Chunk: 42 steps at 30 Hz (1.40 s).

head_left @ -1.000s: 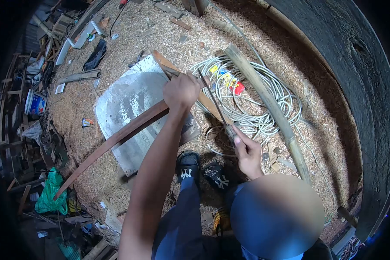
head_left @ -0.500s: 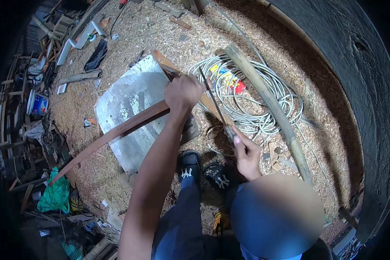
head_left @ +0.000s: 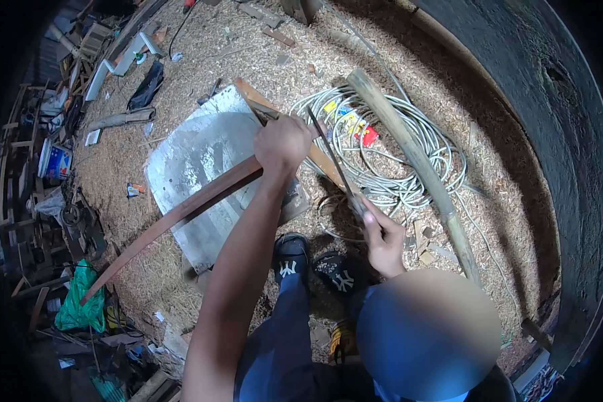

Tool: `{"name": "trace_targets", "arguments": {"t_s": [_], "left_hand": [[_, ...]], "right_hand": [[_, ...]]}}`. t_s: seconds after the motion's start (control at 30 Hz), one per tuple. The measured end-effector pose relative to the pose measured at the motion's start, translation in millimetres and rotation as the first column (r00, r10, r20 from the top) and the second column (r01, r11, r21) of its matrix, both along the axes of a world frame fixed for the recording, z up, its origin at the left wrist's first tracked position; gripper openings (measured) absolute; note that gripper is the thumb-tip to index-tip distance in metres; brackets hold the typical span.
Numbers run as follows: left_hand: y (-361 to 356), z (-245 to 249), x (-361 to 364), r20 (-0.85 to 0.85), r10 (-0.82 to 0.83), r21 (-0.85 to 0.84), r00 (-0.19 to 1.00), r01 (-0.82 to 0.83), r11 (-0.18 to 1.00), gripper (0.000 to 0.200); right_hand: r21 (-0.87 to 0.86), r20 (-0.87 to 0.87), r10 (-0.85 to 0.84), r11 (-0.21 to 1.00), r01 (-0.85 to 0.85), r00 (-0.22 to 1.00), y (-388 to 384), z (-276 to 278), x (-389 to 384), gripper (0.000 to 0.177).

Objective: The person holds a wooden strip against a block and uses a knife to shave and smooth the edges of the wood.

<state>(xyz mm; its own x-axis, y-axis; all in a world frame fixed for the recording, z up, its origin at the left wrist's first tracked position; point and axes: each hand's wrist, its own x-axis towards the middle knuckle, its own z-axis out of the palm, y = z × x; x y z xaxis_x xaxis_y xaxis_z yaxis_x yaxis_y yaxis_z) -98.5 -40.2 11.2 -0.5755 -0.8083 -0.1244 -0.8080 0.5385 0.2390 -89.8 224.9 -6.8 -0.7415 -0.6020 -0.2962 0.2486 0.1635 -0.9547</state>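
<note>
My left hand (head_left: 283, 144) is closed over a long, slightly curved reddish-brown wooden strip (head_left: 181, 209), near its upper end. The strip slants down to the left, reaching over a green plastic bag. Beneath my left hand an orange-brown plank (head_left: 327, 167) runs diagonally. My right hand (head_left: 384, 242) grips the near end of a long dark narrow blade, perhaps a handsaw seen edge-on (head_left: 331, 149). That blade lies beside my left fingers and along the plank; whether it touches the strip is hidden. A worn, pale flat sheet (head_left: 204, 157) lies under the strip.
Coiled grey cable (head_left: 398, 184) lies right of the plank, crossed by a bamboo-like pole (head_left: 415, 157). Wood scraps and clutter, with the green plastic bag (head_left: 82, 305), line the left. Shavings cover the ground. My shoes (head_left: 291, 258) stand below the work; a blurred round shape (head_left: 429, 335) blocks the lower right.
The strip's lower-left end has shifted slightly down in the view. My right hand and the blade have moved slightly down and toward me. My left hand stays closed in place.
</note>
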Motion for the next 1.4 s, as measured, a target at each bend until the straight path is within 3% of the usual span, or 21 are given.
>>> {"name": "trace_targets", "arguments": {"t_s": [0.07,0.17,0.27,0.33,0.4,0.47,0.53,0.63,0.73,0.8,0.87,0.9,1.03,1.1,1.2,1.23,1.27,1.33,1.37,1.4], "left_hand": [[-2,4,-1,-0.010,-0.004,0.002,1.000,0.004,1.000,0.050],[-7,-2,-1,-0.015,0.025,-0.006,1.000,-0.025,1.000,0.049],[-8,-2,-3,-0.017,0.046,-0.018,0.999,-0.046,0.999,0.049],[-6,0,-3,-0.005,0.041,-0.005,0.999,-0.041,0.999,0.049],[-1,1,0,-0.025,0.025,0.001,0.999,-0.025,1.000,0.048],[3,1,2,0.002,0.013,0.013,1.000,-0.013,1.000,0.048],[3,3,-1,0.010,-0.008,0.016,1.000,0.008,1.000,0.048],[1,3,0,-0.025,0.042,-0.008,0.999,-0.043,0.999,0.047],[-2,-2,-4,-0.046,0.078,-0.022,0.996,-0.079,0.997,0.047],[0,2,-3,-0.024,0.054,-0.014,0.998,-0.054,0.998,0.048],[3,3,-3,0.007,0.029,-0.002,1.000,-0.029,1.000,0.048],[6,2,-2,0.021,0.025,0.007,0.999,-0.026,1.000,0.048],[6,4,-1,0.015,-0.012,-0.010,1.000,0.012,1.000,0.048],[2,5,-1,0.009,0.000,-0.008,1.000,0.000,1.000,0.048],[1,3,-4,0.006,0.016,-0.003,1.000,-0.016,1.000,0.048],[0,2,-4,0.008,0.032,-0.010,0.999,-0.032,0.999,0.049],[0,2,-4,0.005,0.040,-0.006,0.999,-0.040,0.999,0.049],[2,4,-2,0.002,0.014,0.028,1.000,-0.014,1.000,0.049],[5,1,1,0.011,0.016,0.031,1.000,-0.016,0.999,0.049],[5,0,1,0.004,0.002,0.017,1.000,-0.002,1.000,0.048]], "right_hand": [[0.048,-0.076,0.035,0.998,-0.032,0.996,-43,9,-11,0.036],[-0.006,-0.036,-0.004,1.000,0.004,0.999,-59,0,-14,0.037],[0.062,-0.161,0.041,0.998,-0.031,0.986,-20,-5,-5,0.037],[0.016,-0.218,0.060,0.998,-0.058,0.974,12,-7,6,0.037],[0.128,0.186,-0.092,0.989,0.069,0.978,25,-3,8,0.036],[0.093,0.156,-0.038,0.995,0.023,0.987,8,-4,2,0.035],[0.038,-0.110,-0.007,0.999,0.012,0.994,-29,-12,-7,0.035],[-0.067,-0.062,-0.003,0.998,-0.001,0.998,-65,-5,-23,0.035],[0.056,-0.133,0.034,0.998,-0.027,0.991,-24,-8,-7,0.035],[0.006,-0.196,0.041,0.999,-0.041,0.980,13,-18,7,0.035],[0.130,0.162,-0.062,0.991,0.041,0.985,31,-15,12,0.035],[0.018,0.008,-0.032,0.999,0.031,0.999,26,-19,8,0.034],[0.045,-0.099,-0.003,0.999,0.008,0.995,-50,-6,-17,0.034],[-0.046,-0.083,0.013,0.999,-0.016,0.996,-74,-5,-26,0.035],[0.019,-0.112,0.028,0.999,-0.026,0.993,-34,-13,-11,0.037],[-0.031,-0.132,0.037,0.999,-0.041,0.991,-11,-20,0,0.038],[-0.031,-0.322,0.041,0.998,-0.054,0.946,11,-29,8,0.037],[0.098,0.170,-0.047,0.995,0.030,0.984,32,-17,14,0.037],[0.102,0.179,-0.046,0.994,0.028,0.983,29,-19,14,0.037],[0.071,0.018,0.000,0.997,-0.001,1.000,16,-22,7,0.037]]}}
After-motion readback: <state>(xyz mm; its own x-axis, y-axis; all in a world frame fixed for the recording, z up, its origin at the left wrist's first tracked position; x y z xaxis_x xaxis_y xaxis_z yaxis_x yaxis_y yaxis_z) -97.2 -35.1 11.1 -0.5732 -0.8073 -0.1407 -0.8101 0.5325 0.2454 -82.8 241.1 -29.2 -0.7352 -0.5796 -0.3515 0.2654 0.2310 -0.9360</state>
